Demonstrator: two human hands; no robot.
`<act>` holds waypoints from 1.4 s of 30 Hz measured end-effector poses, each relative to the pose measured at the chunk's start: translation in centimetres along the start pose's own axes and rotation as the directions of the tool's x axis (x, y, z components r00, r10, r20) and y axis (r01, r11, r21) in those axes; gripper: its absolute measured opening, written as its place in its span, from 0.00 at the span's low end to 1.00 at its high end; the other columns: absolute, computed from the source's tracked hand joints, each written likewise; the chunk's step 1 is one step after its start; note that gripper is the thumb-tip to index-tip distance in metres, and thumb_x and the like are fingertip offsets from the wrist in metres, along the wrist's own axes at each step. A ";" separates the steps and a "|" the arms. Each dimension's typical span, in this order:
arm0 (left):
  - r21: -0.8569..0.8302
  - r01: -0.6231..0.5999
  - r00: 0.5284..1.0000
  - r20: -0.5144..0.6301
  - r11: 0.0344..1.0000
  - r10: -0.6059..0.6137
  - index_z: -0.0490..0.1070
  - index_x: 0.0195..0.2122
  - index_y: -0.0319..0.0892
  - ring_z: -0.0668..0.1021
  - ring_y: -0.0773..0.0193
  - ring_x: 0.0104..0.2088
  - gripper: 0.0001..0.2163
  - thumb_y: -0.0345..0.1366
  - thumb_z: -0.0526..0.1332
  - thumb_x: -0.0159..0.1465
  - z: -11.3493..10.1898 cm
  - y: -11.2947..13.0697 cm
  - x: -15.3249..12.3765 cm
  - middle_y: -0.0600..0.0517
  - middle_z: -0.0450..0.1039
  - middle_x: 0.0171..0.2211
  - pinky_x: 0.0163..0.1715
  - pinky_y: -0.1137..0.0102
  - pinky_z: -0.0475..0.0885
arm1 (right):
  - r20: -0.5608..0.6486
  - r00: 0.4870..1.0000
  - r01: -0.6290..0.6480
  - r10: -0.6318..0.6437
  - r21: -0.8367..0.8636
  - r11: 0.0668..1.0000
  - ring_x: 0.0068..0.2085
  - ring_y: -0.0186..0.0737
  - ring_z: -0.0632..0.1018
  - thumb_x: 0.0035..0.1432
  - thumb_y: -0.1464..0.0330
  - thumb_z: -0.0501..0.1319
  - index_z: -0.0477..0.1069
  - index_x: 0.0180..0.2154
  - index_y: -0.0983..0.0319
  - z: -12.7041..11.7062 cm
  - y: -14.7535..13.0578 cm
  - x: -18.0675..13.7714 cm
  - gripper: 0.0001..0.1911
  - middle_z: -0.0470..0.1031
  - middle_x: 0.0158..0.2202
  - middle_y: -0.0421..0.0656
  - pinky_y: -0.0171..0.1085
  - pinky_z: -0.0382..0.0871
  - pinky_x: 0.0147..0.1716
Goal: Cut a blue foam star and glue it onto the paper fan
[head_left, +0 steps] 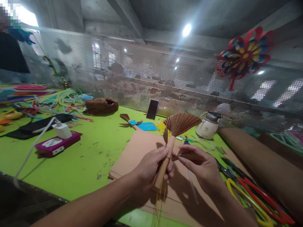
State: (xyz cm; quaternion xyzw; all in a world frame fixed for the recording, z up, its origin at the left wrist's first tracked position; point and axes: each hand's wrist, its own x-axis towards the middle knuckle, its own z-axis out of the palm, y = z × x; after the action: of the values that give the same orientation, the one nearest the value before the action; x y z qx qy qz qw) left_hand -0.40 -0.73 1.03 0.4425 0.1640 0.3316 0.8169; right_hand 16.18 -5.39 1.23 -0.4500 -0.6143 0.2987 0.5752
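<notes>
My left hand (151, 170) is closed round a rolled brown paper stem (165, 162) with thin yellow strands hanging below it. At the top of the stem spreads a pleated brown paper fan (182, 123), with a smaller folded fan (165, 135) at its left. My right hand (203, 167) pinches another folded brown pleated piece (187, 156) right beside the stem. Both hands hover over brown cardboard sheets (139, 148) on the green table (90, 157).
A glue gun (208, 126), a brown roll (260, 160) and coloured pipe cleaners (255, 195) lie at the right. A pink box with a charger (58, 142), a phone (152, 109), a blue paper piece (146, 126) and a perforated screen (142, 78) are beyond. A person stands far left.
</notes>
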 end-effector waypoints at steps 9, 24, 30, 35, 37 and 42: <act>0.142 -0.036 0.998 0.051 0.989 0.029 0.61 0.32 0.41 0.68 0.70 0.20 0.12 0.44 0.50 0.65 -0.1 -0.3 -0.1 0.56 0.62 0.21 0.22 0.73 0.61 | -0.186 0.976 -0.072 0.114 0.218 0.973 0.21 0.27 0.70 0.48 0.70 0.67 0.71 0.33 0.62 0.9 0.7 0.3 0.08 0.70 0.28 0.37 0.30 0.65 0.19; 0.162 -0.089 0.994 0.070 0.983 0.078 0.63 0.35 0.40 0.67 0.69 0.21 0.13 0.45 0.50 0.65 -0.1 -0.3 0.1 0.55 0.62 0.21 0.22 0.74 0.60 | -0.001 0.933 -0.293 0.361 0.578 0.761 0.23 0.30 0.72 0.46 0.70 0.69 0.73 0.32 0.63 2.0 -0.8 -0.3 0.09 0.73 0.23 0.38 0.29 0.68 0.21; 0.200 -0.102 0.994 0.046 0.975 0.095 0.63 0.30 0.40 0.68 0.70 0.22 0.15 0.46 0.51 0.64 0.0 -0.2 -0.4 0.54 0.64 0.22 0.25 0.73 0.62 | -0.022 0.954 -0.249 0.300 0.497 0.831 0.22 0.31 0.74 0.50 0.69 0.67 0.74 0.33 0.62 1.3 -0.8 -0.4 0.07 0.76 0.25 0.41 0.31 0.71 0.22; 0.144 -0.051 0.997 0.066 0.988 0.041 0.64 0.32 0.39 0.66 0.71 0.20 0.13 0.45 0.52 0.64 0.2 -0.1 -0.3 0.54 0.63 0.22 0.21 0.75 0.60 | -0.006 0.979 -0.183 0.203 0.404 0.896 0.24 0.36 0.77 0.52 0.70 0.66 0.74 0.36 0.62 0.4 -0.9 0.0 0.07 0.78 0.28 0.43 0.34 0.72 0.22; 0.151 -0.033 0.997 0.078 0.988 0.022 0.65 0.33 0.39 0.67 0.71 0.20 0.14 0.45 0.52 0.64 0.1 -0.1 -0.1 0.54 0.63 0.22 0.21 0.75 0.61 | 0.031 0.981 -0.191 0.194 0.384 0.903 0.27 0.38 0.78 0.52 0.72 0.65 0.74 0.36 0.62 0.1 -1.1 0.0 0.07 0.79 0.30 0.45 0.34 0.73 0.23; 0.154 -0.002 0.993 0.114 0.988 -0.015 0.65 0.35 0.39 0.68 0.70 0.20 0.14 0.46 0.53 0.63 -0.5 -0.2 0.1 0.54 0.64 0.22 0.20 0.75 0.61 | 0.122 0.977 -0.207 0.175 0.352 0.913 0.25 0.37 0.78 0.54 0.71 0.63 0.73 0.36 0.62 -0.5 -1.6 -0.3 0.05 0.79 0.30 0.45 0.33 0.72 0.20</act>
State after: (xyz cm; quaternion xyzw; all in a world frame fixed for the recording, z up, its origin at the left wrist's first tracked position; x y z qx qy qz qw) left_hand -0.58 -0.45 0.59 0.5220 0.1431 0.2893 0.7896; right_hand 16.34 -6.44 2.61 -0.3803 -0.5261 0.4813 0.5890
